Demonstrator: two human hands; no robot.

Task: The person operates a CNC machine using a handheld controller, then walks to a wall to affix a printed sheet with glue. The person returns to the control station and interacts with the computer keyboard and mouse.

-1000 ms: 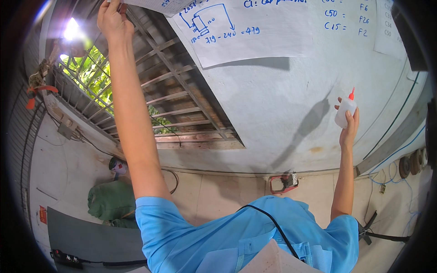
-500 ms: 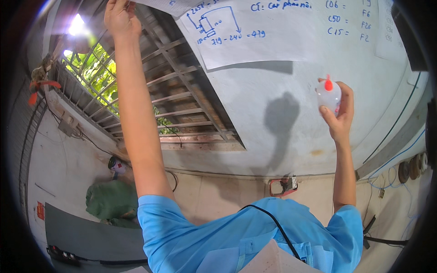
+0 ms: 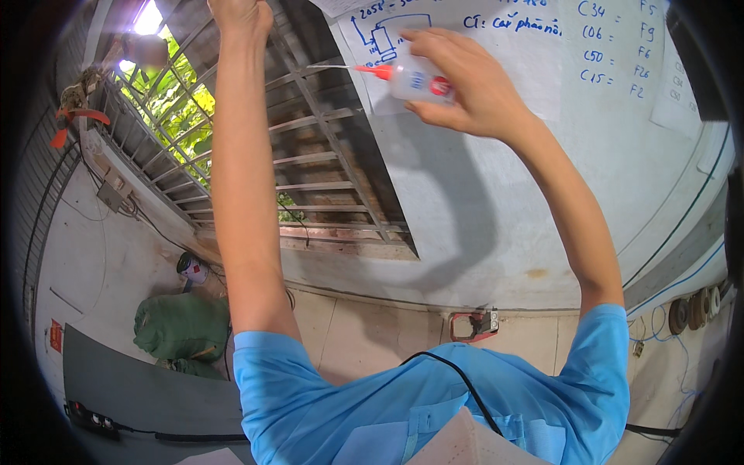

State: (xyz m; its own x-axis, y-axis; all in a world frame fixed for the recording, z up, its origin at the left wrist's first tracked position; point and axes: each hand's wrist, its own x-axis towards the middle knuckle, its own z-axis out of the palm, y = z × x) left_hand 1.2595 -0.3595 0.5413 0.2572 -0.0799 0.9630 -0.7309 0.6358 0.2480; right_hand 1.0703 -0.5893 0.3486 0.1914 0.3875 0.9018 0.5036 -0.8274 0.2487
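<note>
My right hand (image 3: 469,85) grips a small translucent glue bottle (image 3: 418,80), thumb below and fingers above. The bottle lies sideways, its red nozzle (image 3: 375,71) and a thin pale tip pointing left, in front of the wall sheet (image 3: 535,85) with blue handwriting and a sketch. High at the upper edge is my left hand (image 3: 242,15), its fingers curled and partly cut off by the picture's rim. A paper sheet (image 3: 339,6) shows just right of it; the earlier frame has those fingers at this sheet's edge, but now the contact is out of view.
Behind my left arm is a barred window (image 3: 318,155). Low by the wall sit a red-framed object (image 3: 474,325), a green sack (image 3: 182,325) and a paint can (image 3: 192,267). Rolls (image 3: 695,308) and blue tubing lie at the right. A grey panel (image 3: 147,395) stands lower left.
My right hand has swung up and left with the glue bottle, tipping it from upright to sideways. The view has shifted slightly, and my left hand sits nearer the upper edge.
</note>
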